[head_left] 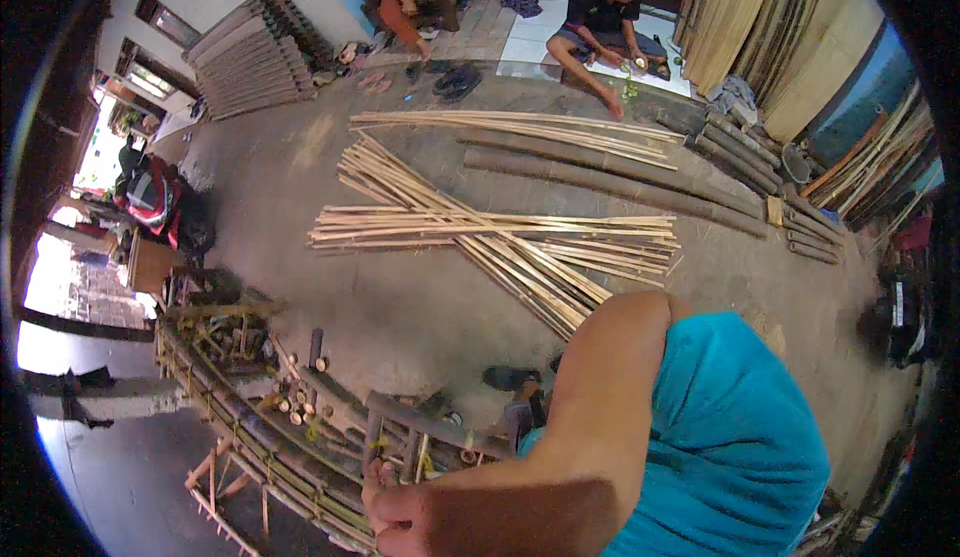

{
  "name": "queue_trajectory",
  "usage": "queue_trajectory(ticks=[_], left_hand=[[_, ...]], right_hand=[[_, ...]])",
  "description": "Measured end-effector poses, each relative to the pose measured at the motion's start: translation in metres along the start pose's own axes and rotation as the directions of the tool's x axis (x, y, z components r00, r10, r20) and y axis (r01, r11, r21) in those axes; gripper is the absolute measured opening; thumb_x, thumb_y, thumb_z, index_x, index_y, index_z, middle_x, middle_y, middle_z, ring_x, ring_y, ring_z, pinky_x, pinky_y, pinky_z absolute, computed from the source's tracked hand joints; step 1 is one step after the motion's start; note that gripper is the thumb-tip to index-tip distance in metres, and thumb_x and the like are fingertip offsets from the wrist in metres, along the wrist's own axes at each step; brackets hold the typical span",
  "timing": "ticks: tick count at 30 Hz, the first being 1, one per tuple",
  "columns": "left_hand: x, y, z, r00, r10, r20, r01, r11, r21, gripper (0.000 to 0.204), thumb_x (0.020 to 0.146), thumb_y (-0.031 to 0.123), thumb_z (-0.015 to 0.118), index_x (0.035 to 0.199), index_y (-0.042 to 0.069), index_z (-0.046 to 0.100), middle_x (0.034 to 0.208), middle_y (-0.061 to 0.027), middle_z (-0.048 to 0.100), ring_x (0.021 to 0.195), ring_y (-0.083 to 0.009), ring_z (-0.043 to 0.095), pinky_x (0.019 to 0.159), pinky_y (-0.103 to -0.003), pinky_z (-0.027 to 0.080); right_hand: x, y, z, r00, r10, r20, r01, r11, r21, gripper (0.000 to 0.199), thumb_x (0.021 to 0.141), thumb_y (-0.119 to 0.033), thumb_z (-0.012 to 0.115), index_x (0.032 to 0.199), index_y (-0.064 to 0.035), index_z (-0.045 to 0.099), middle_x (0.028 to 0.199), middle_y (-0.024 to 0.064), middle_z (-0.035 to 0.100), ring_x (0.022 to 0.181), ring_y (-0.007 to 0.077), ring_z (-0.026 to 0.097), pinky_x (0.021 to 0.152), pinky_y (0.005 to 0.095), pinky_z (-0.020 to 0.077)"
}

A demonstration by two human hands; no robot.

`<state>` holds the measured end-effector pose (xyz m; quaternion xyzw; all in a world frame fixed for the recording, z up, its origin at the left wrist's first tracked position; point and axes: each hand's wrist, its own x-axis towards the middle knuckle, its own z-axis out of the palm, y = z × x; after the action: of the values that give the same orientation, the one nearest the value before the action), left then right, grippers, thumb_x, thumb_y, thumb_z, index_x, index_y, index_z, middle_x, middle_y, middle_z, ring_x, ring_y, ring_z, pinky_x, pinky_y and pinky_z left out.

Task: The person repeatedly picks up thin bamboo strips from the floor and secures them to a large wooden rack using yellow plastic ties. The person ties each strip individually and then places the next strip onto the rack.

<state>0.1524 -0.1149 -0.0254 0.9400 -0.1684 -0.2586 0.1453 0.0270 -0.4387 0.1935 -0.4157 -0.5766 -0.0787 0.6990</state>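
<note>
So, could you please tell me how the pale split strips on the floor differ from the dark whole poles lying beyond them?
The split bamboo strips are pale yellow, thin and flat; the whole bamboo poles are dark grey-brown, thick and round. The split bamboo strips lie in crossed, overlapping bundles, while the whole bamboo poles lie side by side, roughly parallel. There are many strips but only a few poles. Both are long and rest on the concrete floor.

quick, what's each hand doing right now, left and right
Left hand: not in view.
Right hand: at the bamboo frame in the lower left, fingers curled by its poles; whether it grips one cannot be told.
</note>
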Motion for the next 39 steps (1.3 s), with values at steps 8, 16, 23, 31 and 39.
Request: queue_trajectory(ticks=[8,16,23,31,39], left_hand=[[0.165,0.007,-0.044,0.948,0.315,0.052,-0.318,0.946,0.063,0.036,0.090,0.018,0.054,0.119,-0.004,0.053,0.109,-0.0240,0.061,0.101,-0.0349,0.060,0.085,-0.040,0.047],[0.267,0.000,-0.015,0.978,0.184,0.102,-0.182,0.983,-0.028,0.038,0.093,0.025,0.051,0.120,-0.002,0.054,0.111,-0.0249,0.060,0.104,-0.0402,0.057,0.088,-0.044,0.047],[0.341,-0.114,0.117,0.813,-0.313,0.490,0.414,0.903,-0.110,0.038,0.094,0.028,0.048,0.122,0.004,0.056,0.105,-0.0245,0.061,0.099,-0.0416,0.058,0.083,-0.044,0.046],[0.393,-0.069,0.219,0.536,-0.572,0.621,0.722,0.691,0.013,0.042,0.096,0.032,0.047,0.123,0.001,0.055,0.112,-0.0193,0.063,0.104,-0.0320,0.060,0.085,-0.038,0.046],[0.383,-0.088,0.277,0.581,-0.513,0.632,0.742,0.653,-0.153,0.041,0.097,0.031,0.048,0.116,-0.004,0.058,0.101,-0.0107,0.065,0.092,-0.0163,0.059,0.081,-0.031,0.047]], right_hand=[[-0.029,0.161,-0.112,0.803,0.543,-0.245,-0.570,0.582,-0.580,0.022,0.074,-0.026,0.057,0.066,-0.0053,0.061,0.062,0.0150,0.060,0.056,0.0372,0.058,0.053,0.0474,0.0463],[-0.328,0.316,-0.210,-0.132,0.851,-0.509,-0.971,-0.214,-0.105,0.027,0.084,-0.035,0.055,0.098,-0.0147,0.067,0.099,0.0129,0.066,0.085,0.0336,0.063,0.073,0.0445,0.0493],[-0.670,0.465,-0.301,-0.569,0.559,-0.603,-0.793,-0.568,0.220,0.020,0.079,-0.029,0.063,0.085,-0.0121,0.072,0.092,0.0150,0.067,0.082,0.0326,0.064,0.070,0.0438,0.0499],[-0.902,0.571,-0.486,-0.473,0.167,-0.865,-0.647,-0.732,0.213,0.039,0.087,-0.029,0.055,0.122,-0.0128,0.054,0.123,0.0171,0.055,0.109,0.0366,0.054,0.086,0.0510,0.0479],[-0.910,0.555,-0.537,-0.166,0.214,-0.963,-0.565,-0.821,-0.085,0.034,0.086,-0.024,0.059,0.114,-0.0078,0.049,0.106,0.0154,0.056,0.101,0.0367,0.057,0.082,0.0483,0.0478]])
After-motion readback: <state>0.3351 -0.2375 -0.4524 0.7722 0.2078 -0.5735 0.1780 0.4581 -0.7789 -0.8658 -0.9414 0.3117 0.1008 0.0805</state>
